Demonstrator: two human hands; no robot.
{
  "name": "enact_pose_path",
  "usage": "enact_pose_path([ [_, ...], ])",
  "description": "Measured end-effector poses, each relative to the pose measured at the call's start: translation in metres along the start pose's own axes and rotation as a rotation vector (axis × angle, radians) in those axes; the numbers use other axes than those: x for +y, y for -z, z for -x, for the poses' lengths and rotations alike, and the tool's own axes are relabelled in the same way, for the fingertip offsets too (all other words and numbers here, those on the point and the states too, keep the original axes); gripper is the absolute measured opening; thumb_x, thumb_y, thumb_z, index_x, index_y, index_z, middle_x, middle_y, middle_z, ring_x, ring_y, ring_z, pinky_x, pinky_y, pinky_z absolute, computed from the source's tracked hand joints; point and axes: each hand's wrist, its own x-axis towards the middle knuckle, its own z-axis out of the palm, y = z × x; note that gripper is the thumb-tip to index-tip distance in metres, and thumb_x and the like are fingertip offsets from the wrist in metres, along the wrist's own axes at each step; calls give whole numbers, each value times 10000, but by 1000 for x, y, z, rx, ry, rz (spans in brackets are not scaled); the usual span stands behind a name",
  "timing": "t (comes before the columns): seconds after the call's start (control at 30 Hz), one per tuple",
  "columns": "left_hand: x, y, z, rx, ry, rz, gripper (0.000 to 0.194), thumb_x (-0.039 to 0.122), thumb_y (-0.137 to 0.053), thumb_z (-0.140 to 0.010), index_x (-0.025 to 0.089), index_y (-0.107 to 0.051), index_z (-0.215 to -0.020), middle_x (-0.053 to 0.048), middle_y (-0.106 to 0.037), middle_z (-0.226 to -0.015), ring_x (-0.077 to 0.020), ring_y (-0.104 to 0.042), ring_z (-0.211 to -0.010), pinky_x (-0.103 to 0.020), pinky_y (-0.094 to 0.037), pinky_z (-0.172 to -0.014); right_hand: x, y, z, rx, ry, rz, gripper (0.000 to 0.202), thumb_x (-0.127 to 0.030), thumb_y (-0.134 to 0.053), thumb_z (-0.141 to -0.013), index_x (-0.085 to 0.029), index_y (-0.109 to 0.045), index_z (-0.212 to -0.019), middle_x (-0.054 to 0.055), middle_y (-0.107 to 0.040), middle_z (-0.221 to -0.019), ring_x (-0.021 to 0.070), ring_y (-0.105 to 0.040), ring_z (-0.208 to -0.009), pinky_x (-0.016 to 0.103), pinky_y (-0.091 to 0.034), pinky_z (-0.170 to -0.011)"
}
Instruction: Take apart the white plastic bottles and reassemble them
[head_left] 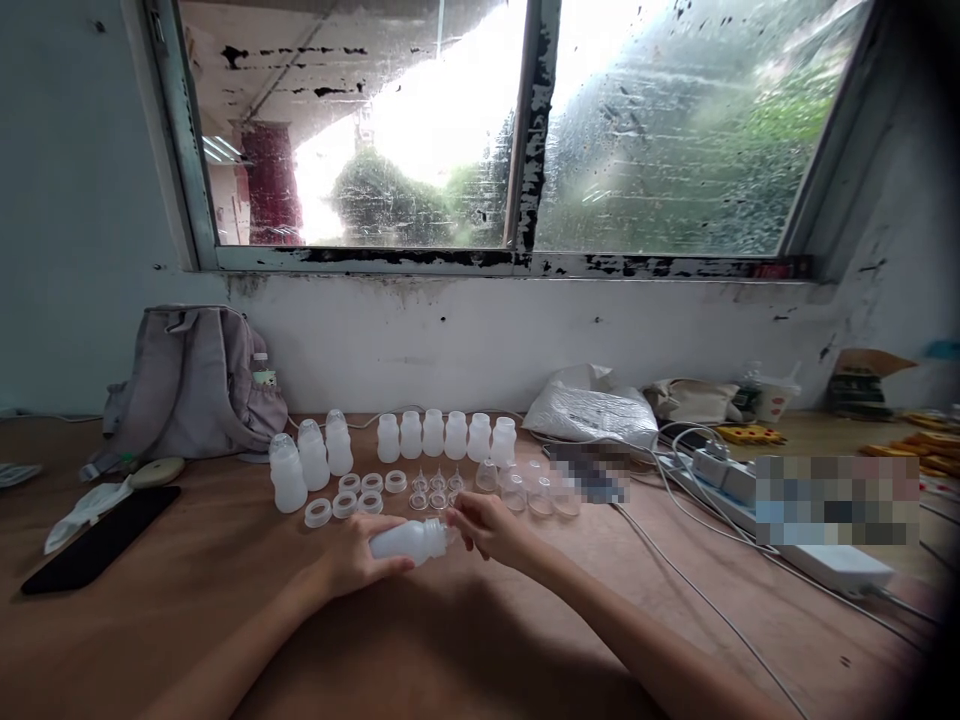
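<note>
My left hand [356, 555] wraps a translucent bottle [397, 543], tipped sideways, on my remote feed; the bunched fingers of my right hand [484, 525] cover its mouth, and I cannot tell whether they grip anything. The tabletop [420, 660] runs off the lower frame edge, leaving room between my forearms. Beyond, white rings [319, 521] and clear nipples [438, 486] crowd close. Farther, six upright bottles [433, 434] line up; pixelation masks something near the clear caps [541, 497].

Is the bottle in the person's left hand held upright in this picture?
No, the left hand holds the bottle nearly sideways, with its neck pointing toward the right hand.
</note>
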Motion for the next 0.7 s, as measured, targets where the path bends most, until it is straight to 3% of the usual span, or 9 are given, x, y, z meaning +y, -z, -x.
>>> enact_pose_path([
  [0.1,-3,-3,1,-14,-12,-43,376,452,-574,-682,248,-599,-997,6,-652,-924,-183,-569,-803,-303,-412,-766,-1,0,2,-29,-38,44,335,-451,-364,-821,-168,-536,-769,-20,-512,-535,58,-404,-361,170,-288,-347],
  [0.2,-9,-9,1,-7,-26,-44,392,468,-552,-697,247,-583,-1020,2,-649,-929,-179,-569,-796,-302,-416,-750,-1,-2,4,-74,58,83,305,-447,-512,-744,-202,-534,-924,4,-566,-709,89,-486,-516,182,-345,-438],
  [0.27,-14,-14,0,10,-53,-64,423,487,-567,-675,244,-581,-1021,-4,-643,-956,-190,-565,-822,-317,-408,-772,1,-5,4,-63,50,135,296,-459,-470,-769,-185,-575,-804,2,-556,-627,102,-484,-528,199,-350,-480],
  [0.37,-21,-20,-1,45,-81,-86,456,499,-579,-657,246,-570,-1037,-13,-630,-998,-201,-556,-868,-329,-398,-804,4,-6,3,-13,-44,179,518,-464,-244,-859,-163,-551,-571,0,-494,-474,98,-458,-460,222,-351,-509],
  [0.47,-26,-23,-1,97,-62,-110,458,507,-555,-675,251,-555,-1055,-18,-624,-1004,-198,-553,-872,-326,-405,-795,6,-5,2,-25,28,112,341,-491,-448,-771,-187,-568,-867,19,-585,-737,110,-508,-571,211,-373,-528],
  [0.53,-26,-23,-1,101,-69,-145,465,517,-570,-654,258,-563,-1040,-16,-631,-963,-197,-554,-850,-330,-407,-787,8,-5,1,-59,45,89,369,-484,-524,-723,-193,-544,-949,23,-586,-782,113,-511,-587,201,-369,-508],
  [0.63,-23,-24,-1,71,-118,-180,469,512,-613,-610,277,-576,-1015,-3,-633,-883,-193,-553,-818,-338,-402,-794,9,-6,1,22,-67,187,460,-479,-314,-833,-159,-580,-637,10,-513,-514,103,-456,-475,210,-332,-473],
  [0.7,-20,-24,-1,77,-116,-155,468,506,-614,-614,275,-570,-1019,-2,-630,-895,-188,-553,-825,-332,-403,-798,8,-6,2,65,-55,215,454,-469,-311,-837,-163,-582,-638,10,-516,-519,107,-457,-494,213,-330,-485],
])
